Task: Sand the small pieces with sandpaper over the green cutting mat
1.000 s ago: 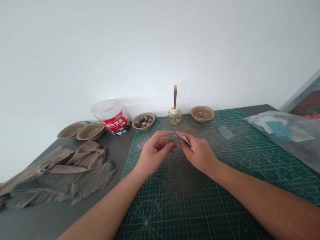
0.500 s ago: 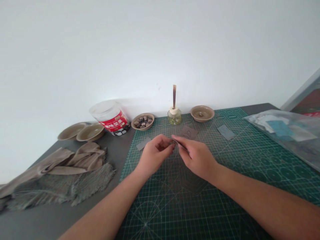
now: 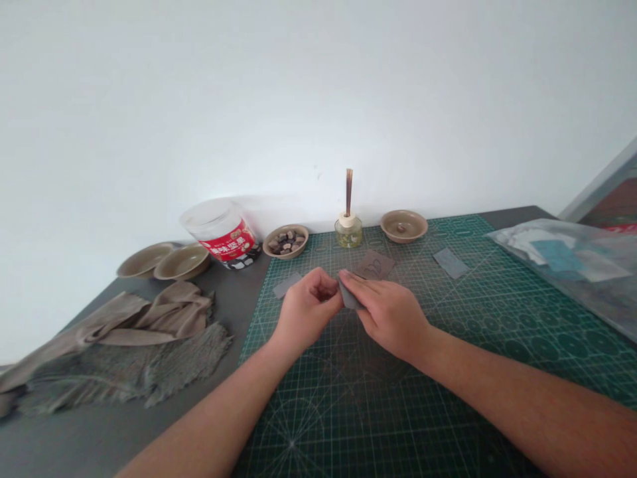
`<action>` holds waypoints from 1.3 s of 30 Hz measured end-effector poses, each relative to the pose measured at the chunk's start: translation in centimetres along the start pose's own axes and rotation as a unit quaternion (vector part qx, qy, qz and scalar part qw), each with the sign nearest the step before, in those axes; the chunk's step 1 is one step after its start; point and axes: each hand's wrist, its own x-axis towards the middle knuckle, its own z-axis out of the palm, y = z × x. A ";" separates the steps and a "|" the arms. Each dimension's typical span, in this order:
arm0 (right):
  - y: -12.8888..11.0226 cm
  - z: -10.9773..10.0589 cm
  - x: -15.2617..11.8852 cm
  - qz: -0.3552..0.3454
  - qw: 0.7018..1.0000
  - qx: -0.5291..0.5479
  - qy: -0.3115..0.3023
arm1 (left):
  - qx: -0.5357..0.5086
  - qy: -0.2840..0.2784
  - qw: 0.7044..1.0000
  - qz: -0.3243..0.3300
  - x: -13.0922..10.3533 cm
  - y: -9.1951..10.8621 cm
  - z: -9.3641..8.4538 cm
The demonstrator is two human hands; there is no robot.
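Above the cutting mat, my left hand is closed in a pinch; whatever lies between its fingertips is hidden. My right hand grips a small grey piece of sandpaper, whose flat face shows below the fingers. The sandpaper meets the left fingertips, and the two hands touch or nearly touch there. Just behind them on the mat lies a brown sheet of sandpaper with dark writing. Smaller grey pieces lie at either side, one grey sheet by my left hand and another grey sheet farther right.
A green cutting mat covers much of the dark table. Along the wall stand a bowl of small brown chunks, a reed diffuser, a shallow bowl and a red-labelled tub. Cloths lie left, a plastic bag right.
My right hand has turned the sandpaper so its flat grey face shows, where before mostly its edge was seen. The right fingers have straightened over it. My left hand is almost unmoved.
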 end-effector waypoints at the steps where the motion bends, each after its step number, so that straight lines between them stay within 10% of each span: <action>1: 0.0 0.0 0.0 0.001 1.000 -0.003 0.001 | 0.003 0.001 1.000 -0.001 0.0 0.0 0.0; 18: -0.7 -0.3 -0.3 0.003 1.000 -0.010 -0.006 | 0.000 0.004 1.000 0.014 -0.3 0.1 0.0; 23: 0.5 0.0 0.3 0.095 0.995 0.000 -0.033 | -0.028 -0.008 1.000 -0.002 -0.3 0.5 0.0; 30: 0.2 -0.5 0.7 0.208 0.950 0.222 0.076 | 0.024 0.001 0.999 0.027 0.0 0.5 -0.3; 39: 0.5 -0.4 0.8 0.225 0.904 0.363 0.009 | 0.024 -0.049 0.998 0.005 0.0 0.3 0.0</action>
